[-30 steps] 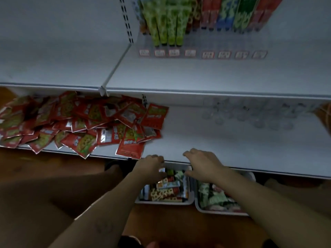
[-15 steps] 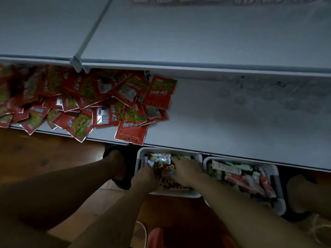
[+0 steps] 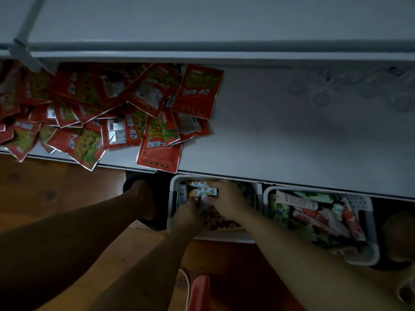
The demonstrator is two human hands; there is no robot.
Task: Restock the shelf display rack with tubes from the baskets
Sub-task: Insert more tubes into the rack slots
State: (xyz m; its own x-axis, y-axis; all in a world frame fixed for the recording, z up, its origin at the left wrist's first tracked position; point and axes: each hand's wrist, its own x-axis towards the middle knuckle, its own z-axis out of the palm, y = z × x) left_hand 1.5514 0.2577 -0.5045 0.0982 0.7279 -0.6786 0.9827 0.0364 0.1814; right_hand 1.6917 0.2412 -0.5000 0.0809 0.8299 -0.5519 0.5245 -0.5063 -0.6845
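Observation:
Two white baskets sit on the floor under the lowest shelf. Both my hands are down in the left basket (image 3: 172, 199). My right hand (image 3: 226, 200) grips an orange and green patterned tube (image 3: 199, 190) at the basket's far end. Just below it, my left hand (image 3: 189, 215) has its fingers curled among the tubes; what it holds is hidden. The right basket (image 3: 372, 232) is full of several red, green and white tubes (image 3: 314, 217). The display rack is out of view above.
A heap of red snack packets (image 3: 107, 111) covers the left of the white lower shelf (image 3: 280, 142), some overhanging its front edge. Clear round items (image 3: 336, 86) lie at the shelf's back right. My left leg (image 3: 89, 223) and the wooden floor (image 3: 45, 187) are at left.
The view has tilted down, so the rack of tubes has gone out of sight. Both hands dropped from the shelf edge into the left basket, and my right hand has taken hold of a tube.

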